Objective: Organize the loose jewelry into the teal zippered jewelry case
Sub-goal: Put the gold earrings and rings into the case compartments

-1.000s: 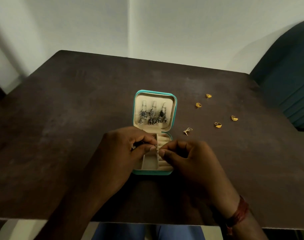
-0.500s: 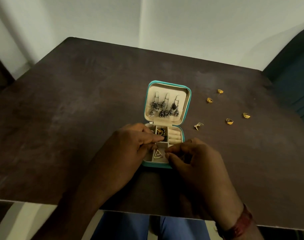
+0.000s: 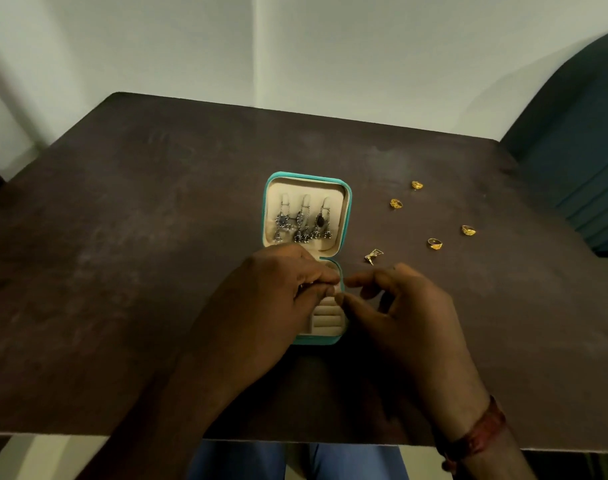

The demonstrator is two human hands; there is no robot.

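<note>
A red thread band (image 3: 475,434) goes round the wrist of the right hand (image 3: 410,306). Both hands meet just past the near edge of the dark desk (image 3: 122,237), with their fingertips almost touching. The left hand (image 3: 274,292) lies over the bottom half of the teal zippered jewelry case (image 3: 325,337), and its fingers are curled tight together. There is a tiny glint at its fingertips, but it is too small to tell if something is pinched there. The right hand sits just to the right of the case, with its thumb and first finger a little apart and nothing to see between them. Under the fingertips are the soft ring rolls (image 3: 326,317) of the case. Beyond the left hand the lid stands open, and silver dangly earrings (image 3: 302,223) hang inside it. Just past the right hand lies a small triangle earring (image 3: 373,255). Farther out to the right, four gold rings (image 3: 435,243) are spread on the desk. A dark blue chair (image 3: 572,133) stands far off on the right. The pieces are very small, so one could slip from the fingertips and drop into the wrong slot or roll off the desk. A bump from a hand could also push the case, or knock the lid and shake the hanging earrings loose.
</note>
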